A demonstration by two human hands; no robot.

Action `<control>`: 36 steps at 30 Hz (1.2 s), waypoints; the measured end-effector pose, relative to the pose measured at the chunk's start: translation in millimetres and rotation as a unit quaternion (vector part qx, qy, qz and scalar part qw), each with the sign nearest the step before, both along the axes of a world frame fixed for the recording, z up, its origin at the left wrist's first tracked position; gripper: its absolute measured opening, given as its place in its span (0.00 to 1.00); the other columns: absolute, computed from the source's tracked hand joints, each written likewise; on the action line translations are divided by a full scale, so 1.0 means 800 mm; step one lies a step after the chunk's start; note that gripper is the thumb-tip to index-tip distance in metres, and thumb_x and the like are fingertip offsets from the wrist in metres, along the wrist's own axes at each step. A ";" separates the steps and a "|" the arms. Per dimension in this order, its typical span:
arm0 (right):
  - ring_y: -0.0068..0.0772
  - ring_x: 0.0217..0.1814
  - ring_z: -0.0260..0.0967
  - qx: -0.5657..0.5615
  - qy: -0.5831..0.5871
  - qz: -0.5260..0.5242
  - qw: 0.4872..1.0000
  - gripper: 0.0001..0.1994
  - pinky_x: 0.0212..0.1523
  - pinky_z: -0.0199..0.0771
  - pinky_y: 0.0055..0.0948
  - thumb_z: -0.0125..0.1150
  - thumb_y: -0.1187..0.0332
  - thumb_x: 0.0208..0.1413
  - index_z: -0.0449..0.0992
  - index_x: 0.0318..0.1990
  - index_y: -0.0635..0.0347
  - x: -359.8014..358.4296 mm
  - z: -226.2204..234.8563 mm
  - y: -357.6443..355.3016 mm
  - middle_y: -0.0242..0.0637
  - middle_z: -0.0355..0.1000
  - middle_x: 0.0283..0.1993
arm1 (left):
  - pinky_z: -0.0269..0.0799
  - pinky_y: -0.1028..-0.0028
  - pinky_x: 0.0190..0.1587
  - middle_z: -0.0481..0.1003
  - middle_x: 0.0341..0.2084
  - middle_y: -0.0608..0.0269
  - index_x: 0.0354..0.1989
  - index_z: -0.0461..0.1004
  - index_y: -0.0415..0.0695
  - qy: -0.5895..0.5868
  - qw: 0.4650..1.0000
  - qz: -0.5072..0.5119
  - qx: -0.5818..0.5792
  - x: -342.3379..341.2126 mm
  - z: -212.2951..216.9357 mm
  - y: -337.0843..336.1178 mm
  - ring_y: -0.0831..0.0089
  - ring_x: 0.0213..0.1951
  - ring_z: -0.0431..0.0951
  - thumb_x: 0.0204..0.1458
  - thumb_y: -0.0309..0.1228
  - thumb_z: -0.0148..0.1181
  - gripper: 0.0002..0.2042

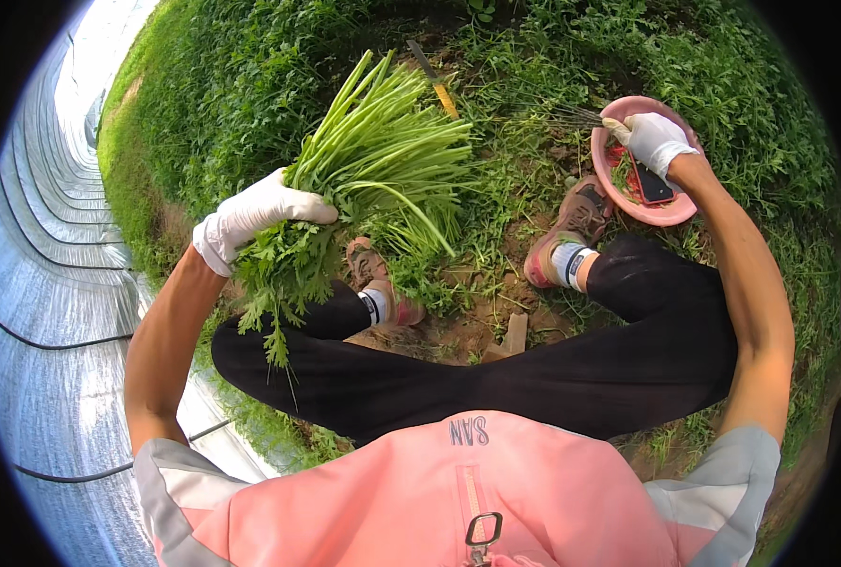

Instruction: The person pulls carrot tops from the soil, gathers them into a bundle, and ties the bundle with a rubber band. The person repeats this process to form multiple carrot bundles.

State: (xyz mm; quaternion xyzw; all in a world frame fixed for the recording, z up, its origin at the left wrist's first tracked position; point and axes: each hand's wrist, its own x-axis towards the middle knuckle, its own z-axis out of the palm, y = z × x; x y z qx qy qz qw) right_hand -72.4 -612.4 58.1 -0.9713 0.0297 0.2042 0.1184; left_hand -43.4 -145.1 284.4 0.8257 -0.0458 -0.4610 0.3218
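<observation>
Greens (387, 151) are held well left of the basin (661, 215), bunched in the left hand (267, 210), whose gloved fingers are clasped round the leafy part. Over the basin, thin dark strands (578, 115) are pinched in the gloved fingers of the right hand (654, 140), their free ends pointed left, past the rim. Inside the basin, a phone (654, 185) is laid beside something red. Left of the basin, a knife (445, 99) is seen on the ground (458, 333).
</observation>
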 end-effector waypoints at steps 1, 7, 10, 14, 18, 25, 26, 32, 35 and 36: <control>0.47 0.33 0.76 0.008 -0.039 0.004 0.999 0.33 0.39 0.73 0.41 0.43 0.38 0.64 0.81 0.33 0.60 -0.003 0.007 0.006 0.45 0.77 0.28 | 0.72 0.74 0.51 0.79 0.42 0.60 0.52 0.76 0.36 0.010 1.000 0.002 -0.025 0.007 0.002 0.026 0.77 0.44 0.76 0.52 0.29 0.64 0.19; 0.54 0.30 0.74 0.113 -0.102 0.212 0.965 0.29 0.34 0.72 0.48 0.46 0.41 0.64 0.78 0.31 0.59 -0.017 0.062 0.081 0.50 0.72 0.22 | 0.73 0.70 0.54 0.80 0.44 0.57 0.47 0.79 0.34 -0.038 0.995 -0.011 -0.089 0.018 -0.050 0.074 0.71 0.46 0.79 0.61 0.32 0.53 0.15; 0.55 0.24 0.71 0.159 -0.186 0.273 0.930 0.25 0.27 0.69 0.47 0.51 0.46 0.64 0.74 0.28 0.60 -0.027 0.068 0.124 0.49 0.69 0.18 | 0.74 0.73 0.50 0.81 0.41 0.61 0.45 0.79 0.36 0.042 0.994 0.040 -0.092 -0.004 -0.044 0.029 0.74 0.43 0.79 0.55 0.32 0.62 0.14; 0.54 0.36 0.77 0.035 0.022 0.156 0.987 0.29 0.39 0.75 0.48 0.44 0.42 0.65 0.80 0.36 0.62 -0.008 0.039 0.097 0.50 0.77 0.29 | 0.75 0.74 0.46 0.80 0.37 0.64 0.46 0.77 0.37 0.095 0.983 0.122 -0.094 -0.042 -0.014 0.004 0.79 0.39 0.78 0.52 0.28 0.66 0.14; 0.53 0.42 0.78 0.102 0.189 -0.023 0.976 0.28 0.45 0.75 0.46 0.43 0.48 0.68 0.80 0.42 0.66 -0.019 -0.035 0.066 0.51 0.79 0.36 | 0.76 0.68 0.50 0.79 0.42 0.58 0.48 0.76 0.36 0.025 0.980 0.191 -0.055 -0.076 0.007 0.022 0.68 0.43 0.79 0.56 0.25 0.58 0.12; 0.56 0.57 0.70 0.065 0.154 0.101 0.981 0.21 0.57 0.68 0.47 0.44 0.56 0.64 0.77 0.49 0.63 -0.056 -0.058 0.125 0.57 0.73 0.53 | 0.80 0.70 0.42 0.80 0.37 0.57 0.47 0.76 0.36 0.158 0.889 0.354 -0.245 -0.119 -0.072 0.038 0.70 0.35 0.81 0.54 0.28 0.60 0.14; 0.58 0.55 0.71 0.082 0.090 0.041 0.992 0.20 0.55 0.68 0.48 0.45 0.56 0.65 0.77 0.47 0.62 -0.051 -0.016 0.141 0.55 0.74 0.51 | 0.80 0.70 0.41 0.80 0.36 0.57 0.46 0.76 0.36 0.108 0.900 0.320 -0.276 -0.128 -0.079 0.042 0.70 0.35 0.81 0.54 0.28 0.60 0.13; 0.37 0.37 0.71 0.431 -0.331 0.073 0.836 0.06 0.40 0.73 0.32 0.67 0.71 0.53 0.82 0.39 0.54 -0.045 0.117 0.190 0.36 0.73 0.35 | 0.78 0.72 0.42 0.81 0.34 0.59 0.41 0.79 0.37 0.225 0.876 0.348 -0.246 -0.138 -0.109 0.012 0.72 0.35 0.81 0.53 0.31 0.63 0.12; 0.40 0.36 0.69 0.338 -0.381 0.203 0.836 0.07 0.37 0.71 0.38 0.70 0.68 0.48 0.82 0.36 0.47 -0.061 0.131 0.210 0.33 0.71 0.33 | 0.77 0.72 0.45 0.81 0.37 0.59 0.42 0.79 0.36 0.197 0.907 0.259 -0.270 -0.135 -0.124 0.012 0.70 0.39 0.81 0.55 0.29 0.60 0.11; 0.40 0.37 0.69 0.312 -0.385 0.213 0.842 0.07 0.37 0.69 0.37 0.69 0.66 0.48 0.81 0.36 0.46 -0.065 0.127 0.213 0.33 0.70 0.33 | 0.77 0.72 0.46 0.80 0.38 0.58 0.42 0.78 0.36 0.184 0.913 0.223 -0.286 -0.133 -0.128 0.012 0.70 0.40 0.80 0.55 0.28 0.58 0.10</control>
